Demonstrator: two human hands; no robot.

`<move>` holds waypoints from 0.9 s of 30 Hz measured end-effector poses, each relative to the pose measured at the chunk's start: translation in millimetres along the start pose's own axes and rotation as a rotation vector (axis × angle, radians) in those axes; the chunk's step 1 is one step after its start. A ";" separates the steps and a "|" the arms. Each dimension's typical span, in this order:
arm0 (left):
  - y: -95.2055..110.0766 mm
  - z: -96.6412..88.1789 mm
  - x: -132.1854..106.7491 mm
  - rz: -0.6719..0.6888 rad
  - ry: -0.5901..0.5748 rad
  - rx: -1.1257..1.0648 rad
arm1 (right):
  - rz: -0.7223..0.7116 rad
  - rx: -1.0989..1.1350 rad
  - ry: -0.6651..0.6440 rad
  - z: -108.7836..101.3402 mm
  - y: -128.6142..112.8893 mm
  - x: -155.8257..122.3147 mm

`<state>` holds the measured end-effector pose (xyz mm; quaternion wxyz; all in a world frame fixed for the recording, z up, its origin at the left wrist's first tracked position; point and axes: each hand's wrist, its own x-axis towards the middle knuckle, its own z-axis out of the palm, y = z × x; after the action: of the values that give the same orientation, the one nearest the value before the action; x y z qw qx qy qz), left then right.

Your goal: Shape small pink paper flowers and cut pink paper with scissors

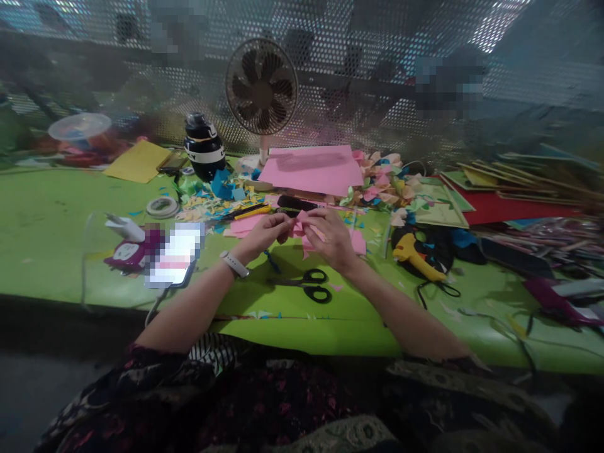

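Observation:
Between my two hands is a small folded piece of pink paper [300,221]. My left hand [270,231], with a white watch on its wrist, pinches it from the left. From the right, my right hand [330,238] has its fingers closed on the same piece. More cut pink paper [357,241] lies on the green table under and around my hands. Black-handled scissors [315,286] rest just below them, blades pointing left. A yellow pencil-like tool [250,212] and a black-handled tool [297,202] lie just beyond my fingers.
A fan [262,88] stands at the back behind a large pink sheet [314,168]. Left are a black bottle [204,148], tape roll [163,207] and lit phone [177,255]. A yellow glue gun [418,255] and stacked coloured sheets [514,179] lie right. Paper scraps litter the middle.

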<state>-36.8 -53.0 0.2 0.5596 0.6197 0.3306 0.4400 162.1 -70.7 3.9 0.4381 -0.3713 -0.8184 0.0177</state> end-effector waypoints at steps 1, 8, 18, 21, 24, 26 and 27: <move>0.0 -0.2 0.2 0.004 -0.002 0.000 | -0.014 -0.038 -0.005 -0.6 -0.3 0.0; 3.5 2.7 -3.5 0.096 0.030 0.061 | 0.054 -0.036 0.116 0.6 1.1 -0.2; -2.8 6.6 -2.1 0.138 0.013 0.000 | 0.244 0.185 0.075 2.4 -1.2 0.7; -1.0 7.0 -2.6 0.127 0.046 -0.041 | 0.295 0.224 0.054 2.6 -1.9 0.5; -0.6 5.8 -3.0 0.143 0.062 -0.065 | 0.246 0.169 0.052 2.8 -0.5 -0.9; -2.0 4.5 -2.5 0.150 0.059 -0.084 | 0.132 0.056 0.056 2.5 0.9 -2.0; -3.1 4.0 -2.0 0.147 0.055 -0.094 | 0.072 -0.016 0.055 2.1 1.5 -2.5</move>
<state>-33.7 -55.9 -3.1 0.5450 0.6030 0.2786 0.5116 162.3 -70.5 0.2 0.4566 -0.4042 -0.7924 0.0166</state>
